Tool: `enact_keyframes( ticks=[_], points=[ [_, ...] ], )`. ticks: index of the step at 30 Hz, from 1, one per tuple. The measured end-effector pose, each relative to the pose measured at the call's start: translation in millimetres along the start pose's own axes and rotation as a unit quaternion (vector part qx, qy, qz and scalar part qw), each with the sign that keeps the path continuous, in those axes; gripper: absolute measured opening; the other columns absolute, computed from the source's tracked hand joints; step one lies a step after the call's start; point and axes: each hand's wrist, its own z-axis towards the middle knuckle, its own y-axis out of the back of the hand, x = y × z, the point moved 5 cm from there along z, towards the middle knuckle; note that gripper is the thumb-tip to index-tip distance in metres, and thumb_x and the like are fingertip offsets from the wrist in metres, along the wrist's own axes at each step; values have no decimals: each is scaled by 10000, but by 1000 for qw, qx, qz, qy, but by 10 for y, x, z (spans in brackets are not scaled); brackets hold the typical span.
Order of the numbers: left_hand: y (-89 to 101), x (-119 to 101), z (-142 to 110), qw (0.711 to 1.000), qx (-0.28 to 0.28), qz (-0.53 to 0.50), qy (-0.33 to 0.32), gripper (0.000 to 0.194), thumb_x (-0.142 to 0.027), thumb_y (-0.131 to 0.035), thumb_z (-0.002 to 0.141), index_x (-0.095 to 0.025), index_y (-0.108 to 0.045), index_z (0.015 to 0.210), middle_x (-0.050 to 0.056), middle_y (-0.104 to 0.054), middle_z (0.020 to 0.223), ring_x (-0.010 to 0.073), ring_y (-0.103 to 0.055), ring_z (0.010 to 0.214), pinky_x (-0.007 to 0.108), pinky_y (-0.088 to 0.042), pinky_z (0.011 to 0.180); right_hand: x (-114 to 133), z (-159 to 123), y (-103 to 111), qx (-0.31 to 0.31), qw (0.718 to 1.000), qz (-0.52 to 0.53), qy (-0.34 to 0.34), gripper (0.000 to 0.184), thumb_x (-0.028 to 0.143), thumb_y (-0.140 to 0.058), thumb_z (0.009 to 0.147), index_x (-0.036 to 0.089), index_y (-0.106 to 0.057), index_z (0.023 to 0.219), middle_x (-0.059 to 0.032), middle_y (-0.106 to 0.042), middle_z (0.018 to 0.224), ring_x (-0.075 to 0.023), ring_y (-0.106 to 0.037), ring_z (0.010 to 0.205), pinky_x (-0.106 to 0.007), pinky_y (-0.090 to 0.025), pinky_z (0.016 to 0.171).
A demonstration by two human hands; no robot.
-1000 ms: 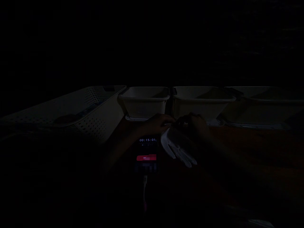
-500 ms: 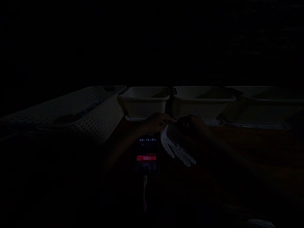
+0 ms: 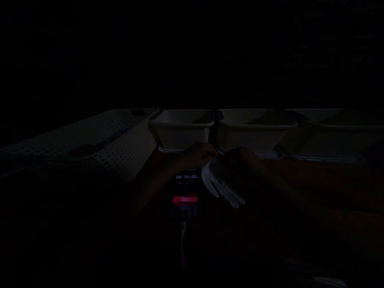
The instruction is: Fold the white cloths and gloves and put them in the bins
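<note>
In very dim light a white glove (image 3: 220,182) hangs or lies with its fingers pointing toward me and to the right; I cannot tell whether it touches the table. My left hand (image 3: 199,154) is closed, its fingertips pinching the glove's far end. On the other side, my right hand (image 3: 241,158) is also closed at that end, with most of its fingers lost in shadow. Just left of the glove is a phone (image 3: 184,188) whose lit screen reads 00:15:02.
A perforated white basket (image 3: 141,136) stands at the left with dim, unclear things inside. Three pale bins line the back: a left bin (image 3: 183,134), a middle bin (image 3: 252,136) and a right bin (image 3: 327,140). A cable (image 3: 183,236) runs from the phone toward me.
The glove has shifted slightly left and away from me. My left fingers have curled in closer at its far end. The phone's count has gone from 00:15:01 to 00:15:02.
</note>
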Motion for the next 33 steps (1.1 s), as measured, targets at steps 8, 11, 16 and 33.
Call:
enact_keyframes(
  ticks=[8, 11, 16, 33],
  points=[
    [18, -12, 3, 1000, -5, 8, 9, 287, -24, -491, 733, -144, -655, 936, 54, -665, 949, 132, -613, 880, 240, -459, 772, -74, -8, -17, -53, 997, 54, -25, 229, 220, -530, 717, 231, -673, 895, -30, -676, 895, -151, -613, 751, -208, -370, 575],
    [45, -26, 1, 999, -19, 18, 19, 270, -41, -494, 744, -140, -655, 936, 56, -669, 945, 136, -613, 875, 248, -456, 776, -82, -25, 6, -72, 995, 71, -24, 200, 213, -540, 707, 248, -666, 858, 0, -672, 856, -129, -601, 713, -198, -360, 561],
    [66, -1, -2, 999, -38, 15, 33, 206, -115, -543, 760, -148, -654, 930, 52, -670, 947, 139, -614, 869, 250, -452, 773, -53, -38, 51, -84, 994, 73, -21, 178, 207, -530, 708, 238, -653, 833, -7, -667, 843, -131, -595, 684, -203, -347, 541],
    [145, 137, -21, 985, -109, -20, 134, 103, -225, -618, 746, -129, -633, 780, 22, -664, 766, 103, -601, 683, 212, -446, 627, 3, -61, 217, -119, 991, 49, 35, 224, 169, -480, 743, 219, -633, 899, -29, -637, 885, -123, -568, 691, -211, -362, 580]
  ],
)
